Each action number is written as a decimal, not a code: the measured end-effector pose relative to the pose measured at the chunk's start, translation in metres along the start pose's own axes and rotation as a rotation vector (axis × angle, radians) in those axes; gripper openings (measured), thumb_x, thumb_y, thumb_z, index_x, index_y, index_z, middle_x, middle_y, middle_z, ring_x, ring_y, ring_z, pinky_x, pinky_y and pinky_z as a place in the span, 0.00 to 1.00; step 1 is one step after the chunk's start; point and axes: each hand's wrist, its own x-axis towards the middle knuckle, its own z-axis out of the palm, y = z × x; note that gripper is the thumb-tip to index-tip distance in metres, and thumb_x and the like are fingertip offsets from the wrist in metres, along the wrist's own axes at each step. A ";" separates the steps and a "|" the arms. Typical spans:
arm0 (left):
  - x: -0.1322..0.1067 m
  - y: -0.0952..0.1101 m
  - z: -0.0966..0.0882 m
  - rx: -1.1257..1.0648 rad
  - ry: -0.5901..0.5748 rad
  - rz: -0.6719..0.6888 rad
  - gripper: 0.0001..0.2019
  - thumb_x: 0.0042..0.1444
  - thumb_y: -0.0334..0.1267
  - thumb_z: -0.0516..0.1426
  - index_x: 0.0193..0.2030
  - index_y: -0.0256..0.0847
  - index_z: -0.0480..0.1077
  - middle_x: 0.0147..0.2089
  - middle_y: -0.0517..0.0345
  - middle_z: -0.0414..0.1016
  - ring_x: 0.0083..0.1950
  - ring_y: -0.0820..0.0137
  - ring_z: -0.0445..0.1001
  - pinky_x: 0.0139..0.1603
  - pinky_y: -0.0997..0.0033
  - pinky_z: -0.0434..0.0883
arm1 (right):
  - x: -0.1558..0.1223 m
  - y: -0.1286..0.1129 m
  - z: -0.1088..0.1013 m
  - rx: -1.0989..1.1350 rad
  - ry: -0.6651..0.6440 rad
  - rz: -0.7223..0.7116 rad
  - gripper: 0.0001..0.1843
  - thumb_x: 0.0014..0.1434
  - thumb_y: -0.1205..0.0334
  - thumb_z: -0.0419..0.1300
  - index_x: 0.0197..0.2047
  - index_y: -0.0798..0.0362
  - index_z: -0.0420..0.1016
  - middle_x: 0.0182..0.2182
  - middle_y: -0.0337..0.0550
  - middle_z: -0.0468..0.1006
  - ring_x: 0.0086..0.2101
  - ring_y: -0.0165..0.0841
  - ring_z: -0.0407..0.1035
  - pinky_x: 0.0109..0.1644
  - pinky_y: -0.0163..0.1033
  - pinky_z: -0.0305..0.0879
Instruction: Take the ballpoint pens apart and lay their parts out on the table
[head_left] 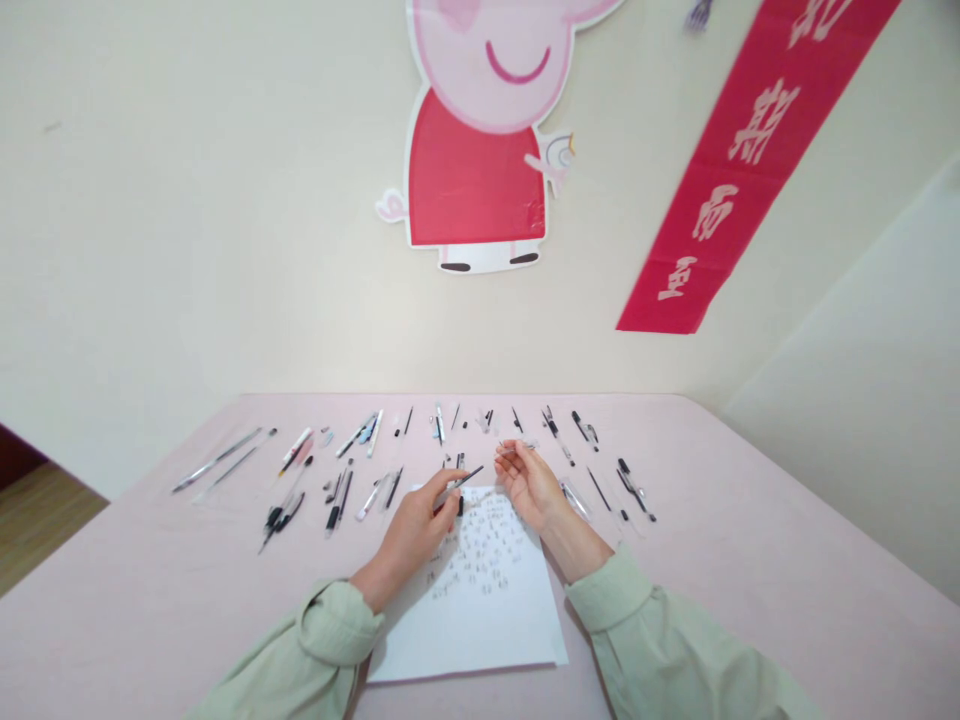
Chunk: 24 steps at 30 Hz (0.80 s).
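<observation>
Near half of the white rectangular paper sheet with dark handwriting (480,630) passable, between the left pale-green cloth sleeve (330,635) and right pale-green cloth sleeve (667,630); more bare pale-pink tabletop (780,590) outside both sleeves. Sheet's far end hemmed in: bare left hand (416,525) over its left side, bare right hand (534,490) over its right corner, a narrow gap between, the slim dark stick (469,476) jutting in from the left. Past the sheet, scattered black, white and clear plastic pen parts (551,422), then the upright cream wall (225,250).
</observation>
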 end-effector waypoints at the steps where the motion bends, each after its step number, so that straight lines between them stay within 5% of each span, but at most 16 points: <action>1: 0.001 -0.001 0.001 -0.032 0.012 -0.012 0.17 0.57 0.42 0.50 0.50 0.40 0.70 0.18 0.68 0.63 0.21 0.74 0.62 0.25 0.75 0.58 | 0.000 -0.001 0.000 0.011 0.014 0.002 0.10 0.50 0.55 0.67 0.31 0.52 0.75 0.29 0.42 0.79 0.30 0.30 0.73 0.37 0.36 0.72; 5: 0.005 0.000 0.007 -0.472 0.060 -0.242 0.13 0.58 0.39 0.52 0.46 0.36 0.69 0.22 0.65 0.69 0.21 0.75 0.66 0.25 0.76 0.65 | -0.007 -0.004 0.007 -0.024 -0.001 0.018 0.12 0.49 0.53 0.68 0.31 0.53 0.75 0.29 0.42 0.78 0.29 0.29 0.72 0.36 0.34 0.71; 9: 0.003 0.007 0.017 -1.137 0.043 -0.541 0.06 0.59 0.32 0.53 0.38 0.34 0.70 0.39 0.51 0.76 0.39 0.73 0.77 0.43 0.73 0.74 | -0.021 -0.002 0.020 -0.249 -0.158 -0.023 0.16 0.50 0.48 0.65 0.33 0.53 0.75 0.30 0.42 0.78 0.26 0.28 0.69 0.30 0.33 0.67; 12: 0.001 0.006 0.025 -1.403 0.024 -0.662 0.08 0.59 0.26 0.51 0.36 0.34 0.71 0.40 0.48 0.77 0.42 0.72 0.77 0.49 0.72 0.74 | -0.033 0.002 0.029 -0.556 -0.283 -0.167 0.13 0.53 0.51 0.62 0.31 0.53 0.76 0.27 0.41 0.77 0.25 0.29 0.67 0.30 0.34 0.64; 17: 0.002 -0.001 0.031 -1.566 0.053 -0.683 0.09 0.59 0.23 0.50 0.34 0.31 0.71 0.40 0.46 0.76 0.42 0.71 0.77 0.49 0.72 0.75 | -0.045 0.004 0.033 -0.873 -0.367 -0.383 0.08 0.57 0.58 0.58 0.31 0.51 0.76 0.29 0.39 0.76 0.30 0.31 0.69 0.36 0.36 0.64; 24: 0.001 0.015 0.022 -1.543 0.111 -0.733 0.09 0.60 0.23 0.50 0.35 0.30 0.71 0.36 0.48 0.76 0.36 0.72 0.78 0.43 0.74 0.77 | -0.040 -0.002 0.033 -0.772 -0.243 -0.367 0.15 0.58 0.49 0.57 0.35 0.54 0.72 0.27 0.41 0.75 0.28 0.32 0.69 0.33 0.36 0.65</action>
